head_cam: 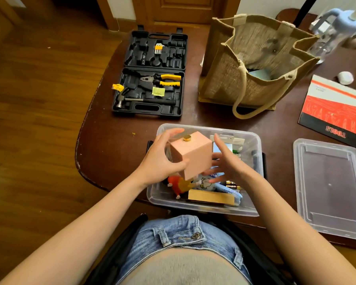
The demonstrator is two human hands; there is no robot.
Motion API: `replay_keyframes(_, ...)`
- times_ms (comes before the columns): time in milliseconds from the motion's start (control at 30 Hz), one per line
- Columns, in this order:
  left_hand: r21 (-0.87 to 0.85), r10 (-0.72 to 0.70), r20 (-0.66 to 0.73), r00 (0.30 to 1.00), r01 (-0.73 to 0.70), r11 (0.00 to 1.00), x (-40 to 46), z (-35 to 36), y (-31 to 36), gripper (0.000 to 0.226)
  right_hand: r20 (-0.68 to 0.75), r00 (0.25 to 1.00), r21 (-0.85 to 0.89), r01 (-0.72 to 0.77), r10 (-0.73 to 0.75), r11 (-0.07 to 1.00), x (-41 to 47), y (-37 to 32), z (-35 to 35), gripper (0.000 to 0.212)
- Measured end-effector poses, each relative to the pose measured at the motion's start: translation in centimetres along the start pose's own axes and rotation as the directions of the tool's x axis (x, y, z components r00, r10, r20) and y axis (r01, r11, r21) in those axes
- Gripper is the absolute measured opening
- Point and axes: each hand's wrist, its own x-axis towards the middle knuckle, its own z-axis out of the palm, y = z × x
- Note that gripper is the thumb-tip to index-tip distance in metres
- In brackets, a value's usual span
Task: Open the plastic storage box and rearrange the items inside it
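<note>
dark brown desk (115, 153) over a wooden floor (35, 99), seen from above by a seated person in jeans. at the near edge sits the clear plastic storage box (253, 140), open, with its lid (329, 188) lying flat on the desk just to the right. above the box the left hand (160, 159) grips a pink cube-shaped box (190, 154), fingers curled round its left side and thumb under the near edge; a small gold knob sits on the cube's top. the right hand (226, 161) is spread with straight fingers, touching the cube's right and lower side. inside the storage box lie a red and yellow toy figure (178, 185), a wooden block (211, 196), batteries (232, 185) and some packets. farther back are an open black tool case (150, 75) with yellow-handled pliers (164, 80) and a hammer, a jute bag (255, 64), and a red tools booklet (335, 110).
</note>
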Motion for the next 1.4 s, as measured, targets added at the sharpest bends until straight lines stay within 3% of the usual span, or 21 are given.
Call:
replay_keyframes(67, 0.044, 0.069, 0.143, 0.987, -0.076, 0.996, -0.2, -0.3, 0.2, 0.075, 0.11, 0.993, 0.025, 0.033, -0.035, 0.999, 0.2, -0.2, 0.0, 0.085)
replay_keyframes(167, 0.069, 0.095, 0.271, 0.958, -0.118, 0.991, -0.3, -0.8, 0.3, 0.084, 0.152, 0.986, 0.049, 0.058, -0.064, 0.997, 0.4, 0.0, 0.0, 0.066)
replay_keyframes(267, -0.034, 0.022, 0.286, 0.958, -0.013, 0.999, -0.1, -1.7, 0.6, 0.096, 0.114, 0.983, 0.065, 0.135, -0.141, 0.989, 0.7, 0.2, 0.9, 0.067)
replay_keyframes(333, -0.153, -0.086, 0.234, 0.968, 0.124, 0.98, 0.1, -2.0, 0.8, 0.083, 0.044, 0.969, 0.035, 0.243, -0.245, 0.969, 0.7, -0.2, 1.9, 0.069)
replay_keyframes(400, -0.33, -0.26, 0.183, 0.948, 0.308, 0.893, 0.2, -2.2, 0.6, 0.067, -0.026, 0.933, 0.012, 0.359, -0.359, 0.933, 0.9, -0.6, 2.9, 0.074)
replay_keyframes(500, -0.509, -0.457, 0.226, 0.861, 0.504, 0.698, 0.0, -2.7, 0.0, 0.067, -0.073, 0.883, -0.043, 0.462, -0.464, 0.886, 0.5, -1.3, 4.1, 0.076)
replay_keyframes(600, -0.565, -0.483, 0.39, 0.784, 0.618, 0.546, -0.1, -3.7, -0.3, 0.073, -0.04, 0.839, -0.175, 0.528, -0.542, 0.831, 0.0, -1.9, 4.8, 0.09)
replay_keyframes(667, -0.555, -0.427, 0.46, 0.779, 0.627, 0.547, 0.0, -4.1, -0.4, 0.067, -0.004, 0.805, -0.232, 0.576, -0.593, 0.784, -0.1, -2.0, 5.2, 0.094)
replay_keyframes(900, -0.577, -0.446, 0.192, 0.874, 0.468, 0.67, 0.1, -3.2, -0.6, 0.037, 0.099, 0.797, -0.282, 0.597, -0.596, 0.751, 0.1, -2.6, 4.5, 0.097)
replay_keyframes(967, -0.615, -0.452, 0.077, 0.889, 0.399, 0.68, 0.0, -3.0, -0.9, 0.037, 0.049, 0.808, -0.265, 0.577, -0.587, 0.772, 0.5, -2.4, 4.0, 0.079)
replay_keyframes(1067, -0.67, -0.474, -0.035, 0.88, 0.331, 0.664, 0.0, -2.7, -1.4, 0.048, -0.108, 0.839, -0.328, 0.477, -0.534, 0.816, 1.1, -1.4, 3.9, 0.03)
replay_keyframes(1133, -0.693, -0.471, -0.082, 0.878, 0.289, 0.661, 0.0, -2.4, -1.5, 0.049, -0.124, 0.84, -0.637, 0.341, -0.528, 0.692, 1.6, -0.4, 4.1, 0.027)
replay_keyframes(1200, -0.721, -0.458, -0.106, 0.883, 0.249, 0.646, -0.1, -2.1, -1.6, 0.044, -0.014, 0.899, -0.861, 0.212, -0.438, 0.462, 2.0, 0.5, 4.8, 0.034)
replay_keyframes(1300, -0.741, -0.448, -0.099, 0.888, 0.235, 0.629, -0.2, -1.9, -1.6, 0.044, 0.079, 0.964, -0.982, 0.119, -0.252, 0.149, 2.6, 1.3, 6.0, 0.033)
replay_keyframes(1400, -0.725, -0.436, -0.101, 0.894, 0.234, 0.648, -0.3, -1.9, -1.7, 0.043, 0.129, 0.964, -0.99, 0.138, -0.234, 0.022, 3.1, 1.2, 6.4, 0.023)
